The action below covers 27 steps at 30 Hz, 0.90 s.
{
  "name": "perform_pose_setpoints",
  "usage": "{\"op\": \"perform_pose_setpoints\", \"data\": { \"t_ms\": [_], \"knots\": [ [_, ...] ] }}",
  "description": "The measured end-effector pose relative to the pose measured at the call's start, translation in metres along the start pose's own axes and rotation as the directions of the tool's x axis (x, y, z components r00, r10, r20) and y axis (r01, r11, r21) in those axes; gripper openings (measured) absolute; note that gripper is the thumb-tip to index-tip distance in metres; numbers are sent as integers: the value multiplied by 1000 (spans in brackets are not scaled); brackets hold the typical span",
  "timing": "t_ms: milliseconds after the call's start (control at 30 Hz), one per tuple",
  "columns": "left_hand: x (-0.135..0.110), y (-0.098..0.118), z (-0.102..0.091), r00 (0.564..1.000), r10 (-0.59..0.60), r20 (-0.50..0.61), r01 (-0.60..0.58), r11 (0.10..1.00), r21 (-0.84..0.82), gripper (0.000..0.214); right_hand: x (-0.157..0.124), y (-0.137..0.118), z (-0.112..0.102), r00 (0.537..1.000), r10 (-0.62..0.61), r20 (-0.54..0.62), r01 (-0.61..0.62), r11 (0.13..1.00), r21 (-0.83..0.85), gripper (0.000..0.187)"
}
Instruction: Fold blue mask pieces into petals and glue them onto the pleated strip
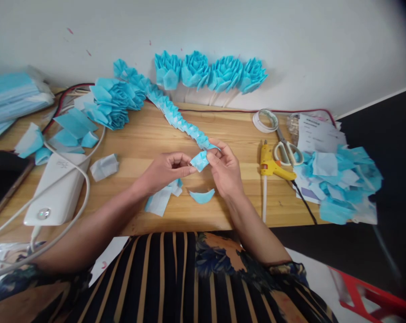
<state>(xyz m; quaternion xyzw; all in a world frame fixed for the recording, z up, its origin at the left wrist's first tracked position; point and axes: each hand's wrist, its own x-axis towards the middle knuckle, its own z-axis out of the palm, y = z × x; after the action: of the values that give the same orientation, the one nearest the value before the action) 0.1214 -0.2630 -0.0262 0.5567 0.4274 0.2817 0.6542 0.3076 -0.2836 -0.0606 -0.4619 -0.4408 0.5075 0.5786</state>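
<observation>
My left hand [166, 169] and my right hand [226, 168] meet above the wooden table [243, 134], both pinched on a small folded blue paper piece [199, 160]. That piece sits at the near end of a long chain of folded blue petals [174, 115] running back towards the wall. Under my hands lie a curved blue scrap [202, 196] and a pale blue folded strip [161, 198].
Blue paper flowers [209, 72] lean against the wall, with another [114, 101] at the left. A yellow glue gun [270, 166], scissors [287, 150], a tape roll [265, 120] and a heap of blue scraps [340, 179] lie on the right. A white power bank [58, 188], cables and stacked blue sheets [11, 96] are on the left.
</observation>
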Motion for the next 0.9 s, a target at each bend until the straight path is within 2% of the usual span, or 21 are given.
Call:
{"op": "perform_pose_setpoints", "data": {
  "t_ms": [167,333,533,900],
  "knots": [
    [0,-5,1,1000,2,-14,-1,998,58,30,0,0,3,1000,21,-19,-21,1000,-7,40],
    [0,-4,1,1000,-11,-21,12,999,52,27,1,-1,4,1000,-8,-11,9,999,50,35],
    [-1,6,-5,1000,0,-18,3,991,131,24,1,-4,1,999,-3,-33,2,999,-39,37],
    [-1,8,-9,1000,2,-19,2,979,205,23,2,-11,-14,996,4,93,13,985,-175,30]
  ]
}}
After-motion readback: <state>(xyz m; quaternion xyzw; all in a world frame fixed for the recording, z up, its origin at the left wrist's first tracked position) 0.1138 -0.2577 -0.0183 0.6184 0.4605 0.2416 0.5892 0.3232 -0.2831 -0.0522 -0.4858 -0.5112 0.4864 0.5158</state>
